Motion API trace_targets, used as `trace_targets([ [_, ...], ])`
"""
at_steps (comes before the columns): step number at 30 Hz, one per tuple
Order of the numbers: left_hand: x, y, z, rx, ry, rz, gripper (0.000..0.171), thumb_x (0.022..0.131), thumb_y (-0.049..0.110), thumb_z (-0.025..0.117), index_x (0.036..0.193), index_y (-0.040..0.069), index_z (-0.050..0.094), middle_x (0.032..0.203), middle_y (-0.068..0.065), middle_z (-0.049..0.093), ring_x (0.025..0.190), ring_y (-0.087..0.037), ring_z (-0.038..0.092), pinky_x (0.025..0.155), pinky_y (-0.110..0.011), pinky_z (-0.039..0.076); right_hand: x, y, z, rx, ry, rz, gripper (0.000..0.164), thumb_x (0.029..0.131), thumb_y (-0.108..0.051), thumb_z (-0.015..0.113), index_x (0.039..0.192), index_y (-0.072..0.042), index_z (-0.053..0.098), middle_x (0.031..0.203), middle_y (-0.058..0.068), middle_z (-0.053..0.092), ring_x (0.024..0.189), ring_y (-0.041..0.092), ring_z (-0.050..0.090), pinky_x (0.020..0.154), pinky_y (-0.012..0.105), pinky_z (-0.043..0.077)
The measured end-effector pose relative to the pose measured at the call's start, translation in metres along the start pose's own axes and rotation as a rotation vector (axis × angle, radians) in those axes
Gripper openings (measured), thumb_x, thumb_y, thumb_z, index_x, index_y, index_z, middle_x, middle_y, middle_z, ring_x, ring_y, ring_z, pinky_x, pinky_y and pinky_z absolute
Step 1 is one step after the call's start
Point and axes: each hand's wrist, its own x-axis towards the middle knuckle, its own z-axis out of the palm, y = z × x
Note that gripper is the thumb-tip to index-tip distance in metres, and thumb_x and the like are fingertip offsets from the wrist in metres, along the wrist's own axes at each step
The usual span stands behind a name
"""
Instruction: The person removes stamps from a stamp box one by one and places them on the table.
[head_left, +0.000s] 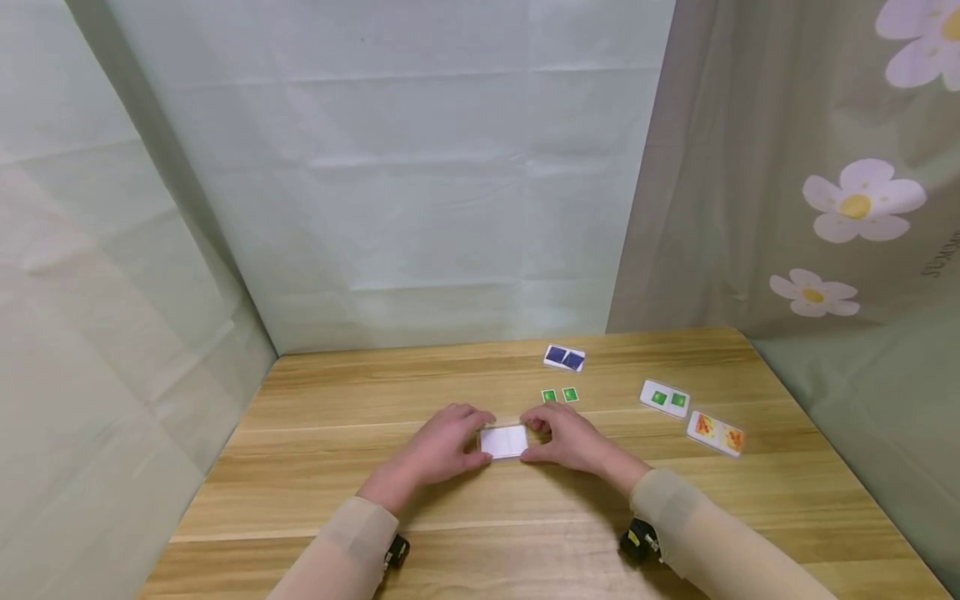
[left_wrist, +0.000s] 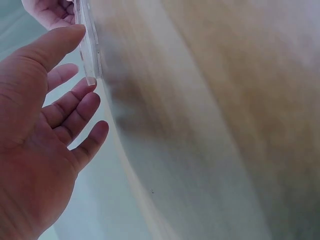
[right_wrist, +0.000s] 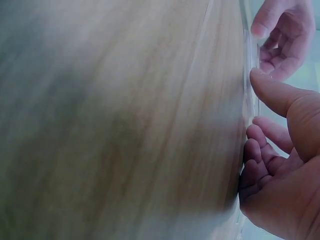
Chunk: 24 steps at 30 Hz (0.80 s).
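Observation:
A flat, clear-edged rectangular case with a white face [head_left: 504,442] lies at the middle of the table, between the two hands. My left hand [head_left: 446,446] holds its left end, with the thumb at the near corner and a finger at the far one. At the opposite end my right hand [head_left: 566,442] grips it the same way, thumb near and forefinger far. In the left wrist view, the transparent rim of the case [left_wrist: 92,50] shows edge-on by the thumb; the other fingers are spread. Just beyond the right hand lie two small green square pieces, one [head_left: 571,394] beside the other [head_left: 549,396].
Farther back is a white card with two dark blue squares [head_left: 564,357]. On the right lie a card with two green squares [head_left: 665,398] and a card with two orange-patterned squares [head_left: 716,433]. Cloth curtains [head_left: 450,208] stand behind and beside the wooden table [head_left: 337,392].

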Motion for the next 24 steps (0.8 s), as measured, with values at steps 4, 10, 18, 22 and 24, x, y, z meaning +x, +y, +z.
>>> trace_targets([
  [4,0.0003,0.0005,0.0010,0.005,-0.003,0.004,0.054,0.097,0.031,0.089,0.142,0.007,0.070,0.137,-0.010,0.071,0.123,-0.028,0.065,0.108,-0.049,0.055,0.0002,0.0005,0.0007,-0.003,0.002,0.007,0.051,0.087,-0.029,0.098,0.128,-0.009,0.076,0.107,0.000,0.066,0.099,0.016,0.058,0.089,0.036,0.052],
  [10,0.0013,0.0000,0.0024,0.001,-0.013,-0.006,0.051,0.097,0.030,0.088,0.141,0.009,0.071,0.134,-0.008,0.071,0.118,-0.025,0.064,0.104,-0.047,0.056,0.0001,0.0002,-0.0004,-0.003,0.003,-0.001,0.049,0.086,-0.028,0.098,0.125,-0.008,0.076,0.105,0.000,0.065,0.096,0.017,0.057,0.087,0.037,0.051],
  [18,0.0013,0.0000,0.0032,0.008,-0.021,-0.007,0.050,0.098,0.031,0.088,0.139,0.010,0.072,0.132,-0.007,0.071,0.116,-0.024,0.064,0.102,-0.046,0.056,0.0002,0.0012,-0.0022,0.013,-0.007,-0.020,0.047,0.085,-0.028,0.099,0.122,-0.008,0.076,0.104,0.001,0.064,0.095,0.018,0.056,0.085,0.034,0.050],
  [22,0.0006,-0.0002,0.0040,0.017,-0.018,0.000,0.048,0.098,0.030,0.088,0.138,0.010,0.073,0.133,-0.007,0.070,0.117,-0.025,0.064,0.103,-0.047,0.056,0.0004,0.0026,-0.0016,0.020,-0.010,-0.024,0.047,0.085,-0.027,0.099,0.121,-0.009,0.075,0.104,0.001,0.064,0.096,0.017,0.056,0.086,0.035,0.050],
  [24,0.0003,-0.0005,0.0046,0.023,-0.017,0.005,0.047,0.098,0.030,0.088,0.138,0.010,0.073,0.133,-0.008,0.070,0.118,-0.025,0.064,0.104,-0.048,0.056,0.0006,0.0034,-0.0012,0.023,-0.011,-0.025,0.047,0.085,-0.027,0.099,0.120,-0.009,0.075,0.105,0.001,0.064,0.096,0.017,0.056,0.086,0.035,0.051],
])
